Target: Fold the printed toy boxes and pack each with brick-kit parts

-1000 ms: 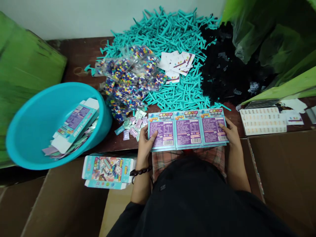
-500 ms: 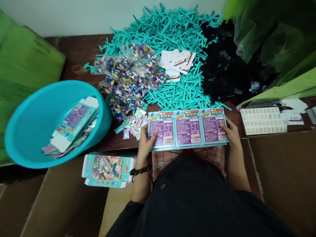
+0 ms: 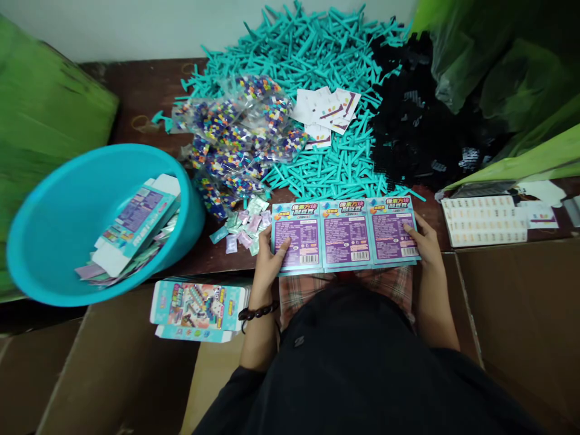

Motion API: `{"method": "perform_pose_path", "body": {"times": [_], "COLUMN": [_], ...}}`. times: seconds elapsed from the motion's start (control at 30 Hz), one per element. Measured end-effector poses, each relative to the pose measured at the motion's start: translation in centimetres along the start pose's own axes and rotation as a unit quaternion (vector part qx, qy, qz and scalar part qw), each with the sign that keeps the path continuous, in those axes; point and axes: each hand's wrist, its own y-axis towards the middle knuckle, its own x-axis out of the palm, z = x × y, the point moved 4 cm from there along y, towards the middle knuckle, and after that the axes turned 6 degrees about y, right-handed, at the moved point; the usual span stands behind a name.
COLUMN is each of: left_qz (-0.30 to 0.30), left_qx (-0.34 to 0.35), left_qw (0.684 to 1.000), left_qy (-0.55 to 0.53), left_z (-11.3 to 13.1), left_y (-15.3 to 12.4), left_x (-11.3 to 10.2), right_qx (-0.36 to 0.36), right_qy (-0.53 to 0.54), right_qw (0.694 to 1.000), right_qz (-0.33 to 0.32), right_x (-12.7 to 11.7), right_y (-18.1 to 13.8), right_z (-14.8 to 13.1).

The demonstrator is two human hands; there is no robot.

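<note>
Three purple and light-blue printed boxes (image 3: 347,234) lie side by side in a row over my lap, their barcode sides facing up. My left hand (image 3: 270,254) grips the row's left end, thumb on top and fingers along the edge. At the opposite end my right hand (image 3: 422,238) holds the right-hand box in the same way. Beneath the top layer, edges of more light-blue card show. Just beyond my left hand lie small pastel sachets (image 3: 248,225) in a loose heap.
A turquoise tub (image 3: 49,181) at left holds boxes and sachets. Flattened cartons (image 3: 199,309) sit below it. Behind are bags of colourful beads (image 3: 244,133), a heap of turquoise hammer-like sticks (image 3: 312,48), instruction cards (image 3: 324,112) and black pieces (image 3: 417,133). Sticker sheets (image 3: 484,222) lie at right.
Both hands keep their hold on the row of boxes, which has barely moved. The whole view has shifted very slightly.
</note>
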Motion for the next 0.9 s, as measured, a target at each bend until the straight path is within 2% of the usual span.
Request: {"method": "perform_pose_path", "body": {"times": [0.33, 0.9], "left_qz": [-0.008, 0.005], "left_qx": [-0.014, -0.014], "left_qw": [1.000, 1.000], "left_qy": [-0.025, -0.001], "left_z": [-0.43, -0.71], "left_y": [-0.16, -0.11], "left_x": [-0.05, -0.11], "right_qx": [-0.001, -0.019], "right_qy": [-0.007, -0.023], "right_qw": [1.000, 0.999], "right_qz": [-0.005, -0.022], "right_x": [0.25, 0.19], "right_y": [-0.13, 0.02], "right_z": [-0.63, -0.63]}}
